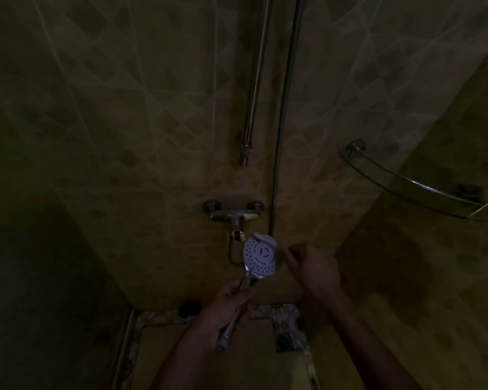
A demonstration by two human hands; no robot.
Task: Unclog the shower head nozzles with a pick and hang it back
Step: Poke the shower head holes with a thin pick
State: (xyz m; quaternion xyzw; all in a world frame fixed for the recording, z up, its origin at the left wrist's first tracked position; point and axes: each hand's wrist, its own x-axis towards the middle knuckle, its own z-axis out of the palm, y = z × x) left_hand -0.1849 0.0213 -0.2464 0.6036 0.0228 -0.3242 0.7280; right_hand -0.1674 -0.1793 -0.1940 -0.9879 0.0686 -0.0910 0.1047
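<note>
The scene is very dark. A shower head with a white round face full of small nozzles is held face up toward me, low in the middle. My left hand grips its chrome handle from below. My right hand hovers at the right rim of the face with fingers curled together as if pinching something thin; the pick itself is too dark and small to make out. The hose loops from the head up to the mixer tap.
A chrome slide rail and a long pipe run up the tiled wall. A glass corner shelf sticks out at the right. A raised patterned kerb borders the floor below.
</note>
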